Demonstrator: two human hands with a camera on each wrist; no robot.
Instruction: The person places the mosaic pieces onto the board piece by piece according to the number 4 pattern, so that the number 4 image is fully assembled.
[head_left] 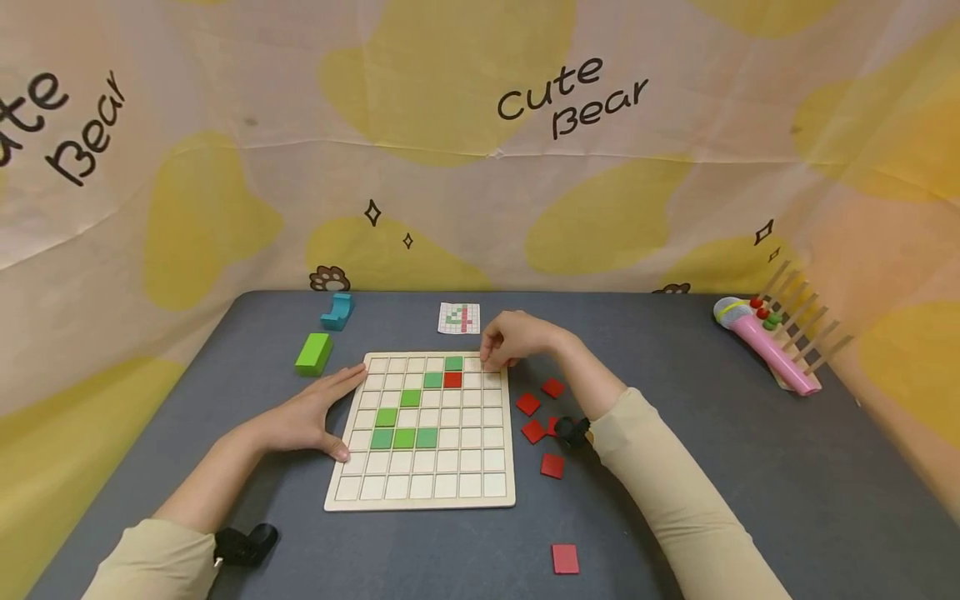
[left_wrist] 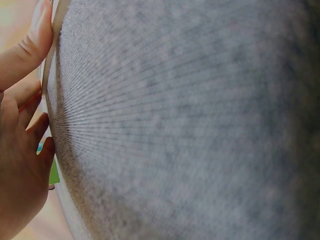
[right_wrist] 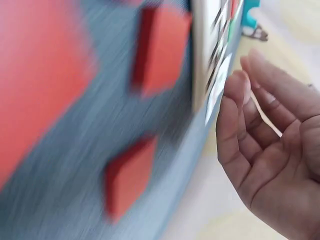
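Observation:
A pale wooden grid board (head_left: 420,504) lies flat, with several green tiles (head_left: 404,438) in its squares and one red tile (head_left: 453,380) near the top. My left hand (head_left: 303,415) rests along the board's left side, thumb and fingers spread. In the left wrist view its thumb (left_wrist: 25,52) lies against the board's edge. Over the top right corner hovers my right hand (head_left: 517,337), fingers curled and thumb close to the index fingertip. No tile shows between those fingertips in the right wrist view. Loose red tiles (head_left: 528,404) lie right of the board, beside the right forearm.
Behind the board is a small pattern card (head_left: 459,318). A green block (head_left: 313,355) and a blue curved block (head_left: 337,312) stand at the back left. At the far right lies a pink toy microphone (head_left: 776,354) against a pegged bead stand (head_left: 813,329). One more red tile (head_left: 566,559) lies near the front.

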